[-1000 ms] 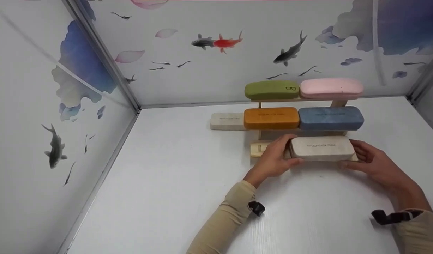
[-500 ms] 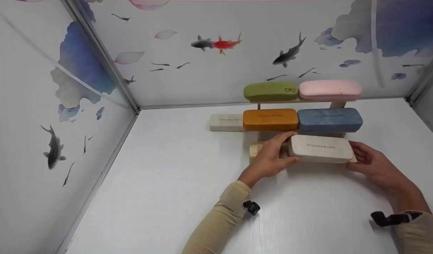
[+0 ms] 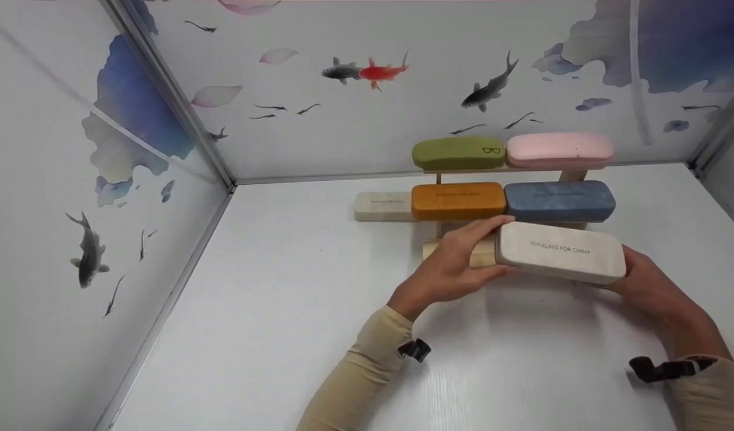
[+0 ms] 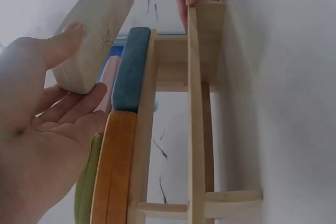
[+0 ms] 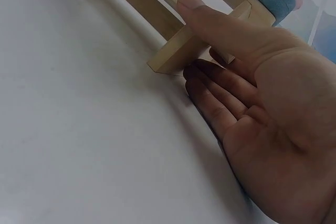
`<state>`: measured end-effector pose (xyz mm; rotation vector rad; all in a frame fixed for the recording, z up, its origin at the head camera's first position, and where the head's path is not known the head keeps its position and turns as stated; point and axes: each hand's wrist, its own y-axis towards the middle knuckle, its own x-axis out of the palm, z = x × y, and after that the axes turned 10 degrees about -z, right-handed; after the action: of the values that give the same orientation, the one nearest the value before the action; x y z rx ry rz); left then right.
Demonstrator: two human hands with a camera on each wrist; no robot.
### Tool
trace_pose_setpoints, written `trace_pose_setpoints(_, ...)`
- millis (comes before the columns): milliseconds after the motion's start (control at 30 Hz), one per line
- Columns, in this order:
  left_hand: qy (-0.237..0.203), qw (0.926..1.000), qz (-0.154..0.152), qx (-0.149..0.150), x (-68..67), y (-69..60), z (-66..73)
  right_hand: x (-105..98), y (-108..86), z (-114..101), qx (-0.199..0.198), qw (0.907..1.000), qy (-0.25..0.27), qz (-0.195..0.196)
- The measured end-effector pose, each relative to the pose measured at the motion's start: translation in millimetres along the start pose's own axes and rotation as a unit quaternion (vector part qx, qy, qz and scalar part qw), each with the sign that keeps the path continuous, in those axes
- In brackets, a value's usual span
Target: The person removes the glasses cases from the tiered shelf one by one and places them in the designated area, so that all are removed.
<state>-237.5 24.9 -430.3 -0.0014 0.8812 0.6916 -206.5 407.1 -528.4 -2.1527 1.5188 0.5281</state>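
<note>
The left hand [image 3: 453, 266] pinches the left end of an off-white case [image 3: 559, 254], lettered on top and tilted down to the right, above the lowest tier of a wooden rack [image 3: 483, 255]. In the left wrist view, thumb and fingers of this hand [image 4: 47, 124] hold the case [image 4: 100, 35] off the wooden bars [image 4: 195, 119]. At the rack's right end is the right hand [image 3: 660, 293], partly hidden by the case in the head view. The right wrist view has that hand [image 5: 268, 93] gripping the wooden end piece [image 5: 178, 51], thumb on top.
An orange case [image 3: 458, 202] and a blue case [image 3: 560, 202] lie on the middle tier. Above them are a green case [image 3: 456, 153] and a pink case [image 3: 560, 151]. Another off-white case [image 3: 381, 207] stands on the white table left of the rack, before a patterned wall [image 3: 426, 120].
The off-white case has risen from the lowest tier, moved right and tilted, carried by the left hand. More of the bare lowest tier shows beside it. The right hand has hardly moved.
</note>
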Motion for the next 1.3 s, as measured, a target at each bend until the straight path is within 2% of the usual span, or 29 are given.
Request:
trace_pose_setpoints(167,0.0,0.9989,0.037,0.029,-23.9,-6.5,7.6,2.3,1.0,-4.9,0.003,0.9997,0.021,-0.012)
trace_pose_setpoints(300,0.0,0.996,0.077,0.047,-44.3,-14.4,9.6,3.5,3.4,-4.1,-0.027,0.999,0.035,-0.009)
trace_pose_setpoints(500,-0.019,0.9902,0.129,0.05,-73.8,-30.0,3.6,4.3,5.5,-1.4,-0.049,0.9975,0.051,-0.006)
trace_pose_setpoints(700,-0.032,0.9827,0.178,0.039,-103.0,-49.7,-9.8,5.2,7.5,-3.9,-0.061,0.9966,0.055,-0.005)
trace_pose_setpoints(867,-0.056,0.9707,0.232,0.031,-121.8,-67.2,-26.4,5.5,8.0,-4.9,-0.057,0.9962,0.065,-0.009)
trace_pose_setpoints(1033,-0.077,0.9547,0.287,0.012,-135.7,-82.4,-43.6,4.4,7.9,-2.8,-0.056,0.9967,0.058,-0.007)
trace_pose_setpoints(1300,-0.102,0.9311,0.345,-0.061,-142.5,-99.3,-76.9,2.4,3.3,-3.2,-0.042,0.9973,0.059,-0.012)
